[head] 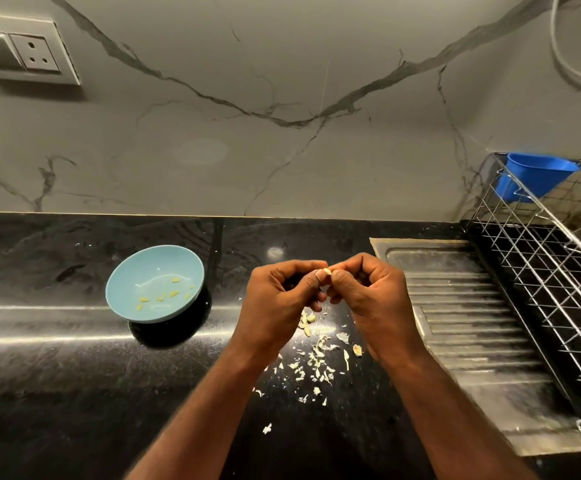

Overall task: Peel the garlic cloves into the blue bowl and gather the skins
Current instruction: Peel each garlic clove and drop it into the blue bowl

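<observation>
Here, left hand (282,296) and right hand (368,289) together pinch a garlic clove (327,271) right of the blue bowl (126,282) (peeled cloves inside); skins (317,362) lie nearer the viewer.

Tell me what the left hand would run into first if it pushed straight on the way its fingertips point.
Almost certainly the garlic clove it already pinches. Right behind that is the right hand, whose fingertips meet the left hand head-on.

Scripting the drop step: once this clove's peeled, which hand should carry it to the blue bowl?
Likely left. Both pinch the garlic clove, but the left hand sits nearer the blue bowl; the right hand would have to cross it.
</observation>
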